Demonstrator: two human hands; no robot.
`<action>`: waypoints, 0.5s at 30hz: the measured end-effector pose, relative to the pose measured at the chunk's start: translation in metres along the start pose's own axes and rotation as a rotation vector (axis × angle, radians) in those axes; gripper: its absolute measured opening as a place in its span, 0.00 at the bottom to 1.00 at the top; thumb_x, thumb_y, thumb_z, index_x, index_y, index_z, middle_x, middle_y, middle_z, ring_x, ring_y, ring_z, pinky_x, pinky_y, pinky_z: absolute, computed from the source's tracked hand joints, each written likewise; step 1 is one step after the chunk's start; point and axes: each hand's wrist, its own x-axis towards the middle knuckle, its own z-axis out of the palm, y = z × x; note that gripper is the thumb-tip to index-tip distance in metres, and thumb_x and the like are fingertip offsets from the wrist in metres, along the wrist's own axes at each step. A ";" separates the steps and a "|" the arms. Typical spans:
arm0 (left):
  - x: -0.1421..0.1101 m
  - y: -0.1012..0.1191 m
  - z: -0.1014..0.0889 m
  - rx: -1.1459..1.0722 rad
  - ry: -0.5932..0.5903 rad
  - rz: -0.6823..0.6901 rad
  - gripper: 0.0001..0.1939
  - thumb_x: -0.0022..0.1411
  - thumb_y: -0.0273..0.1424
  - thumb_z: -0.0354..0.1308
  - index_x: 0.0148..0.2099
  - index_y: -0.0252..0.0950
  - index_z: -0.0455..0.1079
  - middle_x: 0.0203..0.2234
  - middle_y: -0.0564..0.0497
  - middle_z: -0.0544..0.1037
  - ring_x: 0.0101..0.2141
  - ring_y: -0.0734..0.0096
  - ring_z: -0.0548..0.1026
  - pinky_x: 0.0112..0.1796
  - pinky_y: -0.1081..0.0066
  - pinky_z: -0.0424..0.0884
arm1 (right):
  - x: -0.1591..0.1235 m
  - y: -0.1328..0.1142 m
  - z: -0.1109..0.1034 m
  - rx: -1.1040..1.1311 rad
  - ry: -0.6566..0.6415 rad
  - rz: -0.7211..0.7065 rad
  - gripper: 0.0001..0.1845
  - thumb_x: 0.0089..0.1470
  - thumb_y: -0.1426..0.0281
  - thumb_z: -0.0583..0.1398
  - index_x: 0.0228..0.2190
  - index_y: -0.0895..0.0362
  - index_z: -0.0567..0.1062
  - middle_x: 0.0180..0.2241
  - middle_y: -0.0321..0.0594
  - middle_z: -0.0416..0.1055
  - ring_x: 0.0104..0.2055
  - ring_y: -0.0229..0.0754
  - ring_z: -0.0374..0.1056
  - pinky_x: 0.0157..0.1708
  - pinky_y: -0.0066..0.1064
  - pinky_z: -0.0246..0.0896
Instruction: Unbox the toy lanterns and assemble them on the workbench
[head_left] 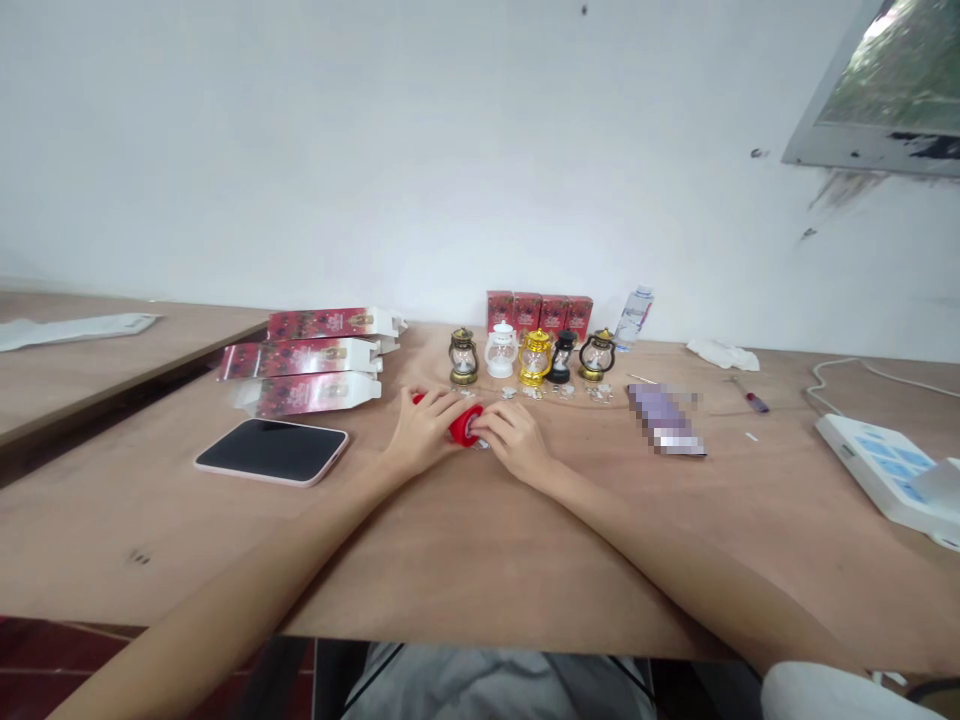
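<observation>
a grey garment (502, 685) covers the person's lap at the edge of the brown wooden table (465, 570). above the tabletop both forearms reach forward and meet near the middle. the left hand (426, 432) is closed around a red lantern-like piece (463, 424), tipped on its side with its round end facing the right hand. the right hand (517, 437) has its fingers bunched against that round end; whether they pinch anything small there i cannot tell. a few small pale bits lie just below the piece.

left of the hands lies a smartphone (271, 451), dark screen up, in a pale pink case. far to the right is a white power strip (877, 465) with a cable behind it. nearer the hands on that side lies a purple item (664, 417), blurred out, and beyond it a small screwdriver (756, 402).

further back on the left, three red printed cartons (319, 393) lie with white flaps open. across the middle stand five miniature lanterns (535, 360): bronze, white, gold, black and bronze again, with silvery bits (566, 391) before them. behind are four upright red boxes (554, 312), a clear bottle (635, 314) beside them, a crumpled tissue (722, 354) to the right, then the pale wall (420, 160).
</observation>
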 end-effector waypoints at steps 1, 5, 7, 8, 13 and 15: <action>0.000 0.000 0.000 0.007 0.000 0.013 0.19 0.59 0.39 0.56 0.52 0.39 0.65 0.42 0.44 0.76 0.41 0.59 0.71 0.41 0.57 0.52 | 0.000 0.000 0.000 0.005 -0.005 -0.006 0.12 0.61 0.68 0.51 0.32 0.55 0.74 0.34 0.41 0.71 0.37 0.40 0.64 0.39 0.32 0.57; -0.001 0.001 -0.001 0.028 0.006 0.056 0.18 0.60 0.38 0.55 0.51 0.38 0.66 0.41 0.44 0.77 0.40 0.59 0.71 0.41 0.57 0.52 | 0.001 0.000 -0.001 0.028 -0.024 -0.033 0.12 0.61 0.69 0.50 0.31 0.56 0.72 0.33 0.41 0.69 0.36 0.40 0.63 0.38 0.31 0.57; 0.000 0.001 -0.001 0.027 0.005 0.066 0.18 0.60 0.38 0.55 0.50 0.38 0.66 0.40 0.44 0.77 0.40 0.59 0.71 0.41 0.57 0.52 | 0.002 0.000 -0.001 0.034 -0.028 -0.043 0.12 0.61 0.70 0.50 0.31 0.57 0.72 0.33 0.42 0.69 0.36 0.40 0.63 0.38 0.31 0.58; 0.000 0.001 -0.002 0.026 0.002 0.065 0.18 0.60 0.38 0.55 0.50 0.38 0.66 0.40 0.44 0.77 0.40 0.59 0.71 0.41 0.57 0.52 | 0.002 0.000 -0.001 0.034 -0.035 -0.046 0.11 0.61 0.70 0.50 0.31 0.57 0.71 0.33 0.42 0.69 0.36 0.41 0.63 0.38 0.32 0.58; 0.000 0.002 -0.002 0.021 -0.017 0.047 0.18 0.59 0.38 0.55 0.50 0.38 0.66 0.40 0.45 0.77 0.40 0.60 0.71 0.41 0.57 0.52 | 0.002 -0.001 -0.001 0.013 -0.082 -0.047 0.10 0.61 0.70 0.50 0.32 0.56 0.70 0.33 0.42 0.68 0.36 0.41 0.62 0.39 0.32 0.57; -0.001 0.002 -0.002 0.019 -0.011 0.053 0.18 0.59 0.38 0.56 0.50 0.38 0.66 0.40 0.45 0.77 0.40 0.60 0.71 0.41 0.57 0.52 | 0.002 -0.001 -0.001 0.009 -0.083 -0.053 0.10 0.61 0.71 0.50 0.32 0.56 0.70 0.33 0.42 0.67 0.36 0.41 0.62 0.39 0.32 0.57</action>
